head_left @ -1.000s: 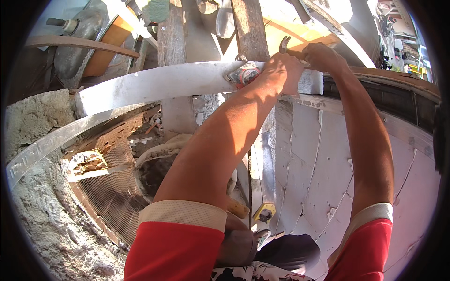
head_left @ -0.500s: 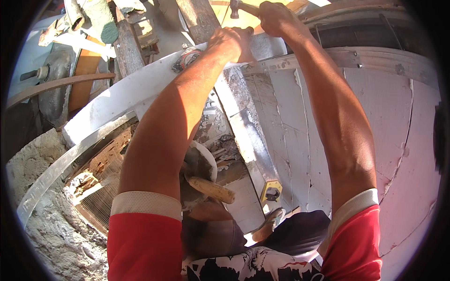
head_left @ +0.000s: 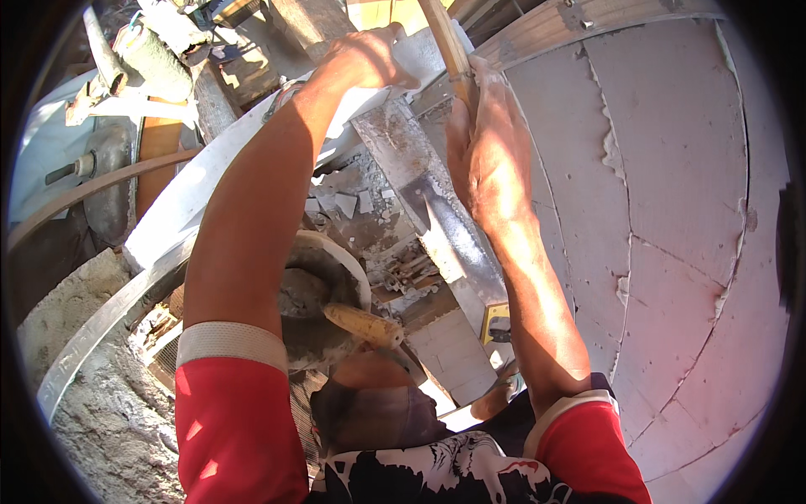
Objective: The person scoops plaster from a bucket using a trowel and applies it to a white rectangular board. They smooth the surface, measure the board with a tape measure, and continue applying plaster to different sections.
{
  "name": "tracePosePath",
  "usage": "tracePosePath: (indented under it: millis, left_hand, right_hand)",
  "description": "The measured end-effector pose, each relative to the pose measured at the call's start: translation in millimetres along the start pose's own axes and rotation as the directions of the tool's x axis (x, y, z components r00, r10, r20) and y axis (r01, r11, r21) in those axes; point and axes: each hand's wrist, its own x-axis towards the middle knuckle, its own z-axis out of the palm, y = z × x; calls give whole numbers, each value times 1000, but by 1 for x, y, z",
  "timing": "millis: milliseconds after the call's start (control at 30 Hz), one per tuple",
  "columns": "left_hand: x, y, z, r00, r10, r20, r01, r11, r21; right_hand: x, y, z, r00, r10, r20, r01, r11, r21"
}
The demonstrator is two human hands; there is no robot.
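Note:
My left hand (head_left: 361,59) is closed over the top of the long white board (head_left: 180,202), near its right end. The red-and-silver tape measure seen earlier on the board is mostly hidden by that forearm. Just to the right, my right hand (head_left: 485,139) holds the wooden handle (head_left: 447,38) of the hammer, which points up out of the picture, so its head is not visible. A long metal bar with a yellow end piece (head_left: 495,319) runs down beneath my hands, beside my right forearm.
A round bucket (head_left: 353,260) with a wooden-handled tool (head_left: 361,325) sits below. Rough plaster (head_left: 101,420) and a curved metal strip (head_left: 80,344) line the left. Scrap wood and metal pieces (head_left: 143,59) pile at upper left; pale jointed panels (head_left: 672,168) fill the right side.
My right hand has swung down and inward, the hammer handle now upright. My left hand has shifted left and up in view with the board, and the camera view has turned.

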Motion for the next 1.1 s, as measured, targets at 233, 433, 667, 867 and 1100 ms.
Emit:
tracePosePath:
  millis: [233,433,667,867,1100]
  left_hand:
    - [-2,9,1,998,7,-62,-4,999,44]
    - [-3,6,-3,1000,-20,-11,20,999,44]
    - [1,5,1,1000,-23,-1,23,997,69]
    - [-6,11,-2,999,-34,-12,35,997,71]
    - [0,8,1,998,-12,-60,14,1000,25]
  right_hand:
    - [-45,51,13,920,388,55,-382,857,347]
    - [-40,47,6,859,474,192,-511,815,273]
    - [-42,51,5,878,430,211,-479,800,363]
    - [-33,41,-1,756,556,346,-650,568,505]
    - [-34,45,1,796,541,272,-595,613,520]
